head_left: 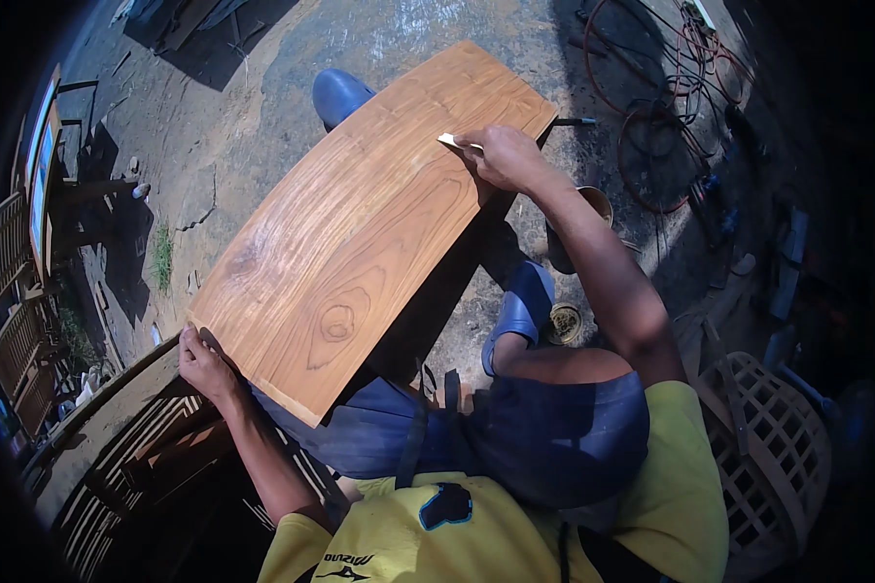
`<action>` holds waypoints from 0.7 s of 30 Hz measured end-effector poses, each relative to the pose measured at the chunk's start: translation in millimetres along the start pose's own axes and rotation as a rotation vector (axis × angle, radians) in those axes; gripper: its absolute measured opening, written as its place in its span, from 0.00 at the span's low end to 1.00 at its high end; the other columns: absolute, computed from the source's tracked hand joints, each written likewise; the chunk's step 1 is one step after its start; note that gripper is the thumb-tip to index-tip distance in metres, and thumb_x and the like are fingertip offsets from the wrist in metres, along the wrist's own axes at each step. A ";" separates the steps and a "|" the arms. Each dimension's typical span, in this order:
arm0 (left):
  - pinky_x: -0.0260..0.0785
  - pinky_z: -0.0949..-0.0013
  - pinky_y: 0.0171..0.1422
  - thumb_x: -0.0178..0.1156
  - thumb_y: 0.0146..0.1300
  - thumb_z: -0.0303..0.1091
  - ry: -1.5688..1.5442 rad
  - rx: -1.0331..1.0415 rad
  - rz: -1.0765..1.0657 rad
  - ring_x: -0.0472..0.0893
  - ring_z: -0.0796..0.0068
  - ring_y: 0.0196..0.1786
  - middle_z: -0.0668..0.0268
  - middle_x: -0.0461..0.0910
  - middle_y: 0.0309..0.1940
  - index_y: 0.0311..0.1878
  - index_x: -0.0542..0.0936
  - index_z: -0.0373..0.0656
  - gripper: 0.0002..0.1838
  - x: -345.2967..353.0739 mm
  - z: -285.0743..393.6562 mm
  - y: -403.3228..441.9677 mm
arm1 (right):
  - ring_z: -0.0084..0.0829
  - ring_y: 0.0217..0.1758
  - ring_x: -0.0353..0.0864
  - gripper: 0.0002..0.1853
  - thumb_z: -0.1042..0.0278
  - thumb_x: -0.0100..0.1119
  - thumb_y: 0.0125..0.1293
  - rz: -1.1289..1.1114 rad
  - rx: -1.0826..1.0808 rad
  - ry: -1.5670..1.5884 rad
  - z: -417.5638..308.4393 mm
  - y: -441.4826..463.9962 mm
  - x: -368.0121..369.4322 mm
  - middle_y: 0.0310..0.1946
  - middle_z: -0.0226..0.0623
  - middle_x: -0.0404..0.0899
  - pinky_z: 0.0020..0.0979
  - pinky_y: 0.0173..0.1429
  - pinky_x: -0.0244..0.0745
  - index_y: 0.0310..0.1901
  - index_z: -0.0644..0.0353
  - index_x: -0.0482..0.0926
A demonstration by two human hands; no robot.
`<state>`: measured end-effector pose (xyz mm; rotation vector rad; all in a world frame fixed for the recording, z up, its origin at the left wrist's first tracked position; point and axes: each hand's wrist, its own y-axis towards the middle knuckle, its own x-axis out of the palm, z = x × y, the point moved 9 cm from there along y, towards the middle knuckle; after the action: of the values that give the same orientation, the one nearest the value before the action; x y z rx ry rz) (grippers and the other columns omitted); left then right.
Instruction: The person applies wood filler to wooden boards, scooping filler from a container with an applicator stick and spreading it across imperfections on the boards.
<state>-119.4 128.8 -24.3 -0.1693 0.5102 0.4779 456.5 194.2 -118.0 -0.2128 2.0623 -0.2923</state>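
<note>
A broad wooden board (350,233) with curved grain lies slanted across my lap and reaches away to the upper right. At its near left corner, my left hand (204,364) grips the edge, fingers closed on it. My right hand (501,155) is over the far right part of the board, closed around a small pale flat piece (447,141) whose tip rests on or just above the wood. The rest of that piece is hidden by my fingers.
Blue shoes (523,311) are on the concrete ground beside the board. Coiled hoses (622,146) lie at the upper right. A small round container (565,323) stands by my right foot. Slatted wooden pieces (15,335) are at the left, a lattice chair back (768,418) at the right.
</note>
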 end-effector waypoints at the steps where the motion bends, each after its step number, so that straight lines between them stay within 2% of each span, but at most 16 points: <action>1: 0.62 0.77 0.36 0.56 0.80 0.42 0.002 0.007 0.010 0.72 0.85 0.33 0.73 0.77 0.31 0.45 0.83 0.32 0.19 0.3 4.9 -0.3 | 0.52 0.51 0.88 0.16 0.63 0.58 0.69 0.000 0.009 0.002 5.2 -1.2 -3.3 0.44 0.49 0.89 0.51 0.57 0.82 0.54 0.46 0.89; 5: 0.64 0.77 0.38 0.56 0.80 0.42 -0.078 -0.023 -0.036 0.74 0.84 0.35 0.71 0.80 0.33 0.46 0.83 0.32 0.19 0.8 -11.0 2.6 | 0.52 0.51 0.88 0.15 0.62 0.58 0.72 -0.115 0.083 -0.061 59.7 -25.2 -8.6 0.43 0.51 0.88 0.50 0.57 0.82 0.53 0.52 0.89; 7: 0.66 0.77 0.39 0.55 0.81 0.42 -0.085 -0.054 -0.086 0.76 0.83 0.36 0.70 0.81 0.36 0.47 0.83 0.32 0.19 1.1 -14.5 3.8 | 0.52 0.50 0.88 0.15 0.59 0.58 0.74 -0.039 0.103 0.058 73.0 -50.1 -20.6 0.42 0.51 0.88 0.50 0.56 0.82 0.52 0.54 0.89; 9: 0.71 0.76 0.44 0.55 0.81 0.42 -0.157 -0.015 -0.003 0.80 0.80 0.40 0.66 0.83 0.39 0.50 0.83 0.31 0.19 4.4 0.6 0.7 | 0.52 0.50 0.88 0.15 0.58 0.58 0.74 -0.002 0.131 0.037 76.2 -78.1 -26.9 0.43 0.51 0.88 0.50 0.56 0.81 0.52 0.55 0.88; 11: 0.77 0.70 0.51 0.56 0.81 0.45 -0.241 -0.095 -0.080 0.85 0.72 0.47 0.58 0.85 0.48 0.57 0.81 0.28 0.23 -8.4 -34.8 20.0 | 0.51 0.49 0.87 0.13 0.59 0.60 0.73 0.100 0.274 -0.024 90.7 -120.2 -47.3 0.42 0.50 0.88 0.49 0.56 0.81 0.51 0.54 0.89; 12: 0.77 0.70 0.52 0.57 0.80 0.45 -0.217 -0.092 -0.052 0.85 0.72 0.47 0.58 0.85 0.48 0.57 0.81 0.27 0.24 -6.7 -33.1 16.1 | 0.50 0.49 0.87 0.12 0.60 0.62 0.72 0.172 0.284 -0.130 99.1 -142.1 -55.5 0.43 0.49 0.87 0.49 0.55 0.81 0.49 0.52 0.89; 15: 0.77 0.69 0.52 0.57 0.80 0.44 -0.166 -0.107 -0.020 0.85 0.71 0.47 0.57 0.85 0.49 0.59 0.81 0.26 0.25 0.9 -13.6 9.9 | 0.51 0.48 0.88 0.10 0.60 0.62 0.71 0.155 0.328 -0.198 139.1 -185.8 -38.4 0.42 0.49 0.85 0.49 0.55 0.82 0.47 0.51 0.90; 17: 0.77 0.70 0.53 0.57 0.80 0.44 -0.128 -0.115 -0.009 0.85 0.71 0.48 0.57 0.85 0.49 0.59 0.81 0.26 0.25 -0.6 -10.0 9.2 | 0.53 0.46 0.88 0.10 0.63 0.61 0.70 0.172 0.346 -0.192 141.9 -192.5 -27.3 0.41 0.51 0.84 0.49 0.53 0.83 0.43 0.54 0.90; 19: 0.77 0.71 0.52 0.57 0.80 0.43 -0.169 -0.079 0.012 0.85 0.72 0.47 0.57 0.85 0.49 0.58 0.81 0.25 0.24 -1.3 -10.5 11.9 | 0.55 0.45 0.89 0.10 0.66 0.58 0.69 0.127 0.491 -0.273 162.2 -185.3 -8.2 0.40 0.53 0.84 0.51 0.52 0.83 0.40 0.59 0.89; 21: 0.77 0.71 0.52 0.57 0.80 0.43 -0.156 -0.073 -0.004 0.84 0.72 0.47 0.58 0.85 0.48 0.58 0.81 0.25 0.24 -2.4 -9.7 12.0 | 0.58 0.45 0.88 0.11 0.69 0.57 0.67 0.167 0.451 -0.280 167.9 -172.7 1.7 0.40 0.56 0.84 0.52 0.53 0.84 0.37 0.62 0.88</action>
<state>-131.1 135.7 -31.9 -0.2013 0.3402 0.5023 607.5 8.9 -147.6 0.1837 1.6755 -0.5787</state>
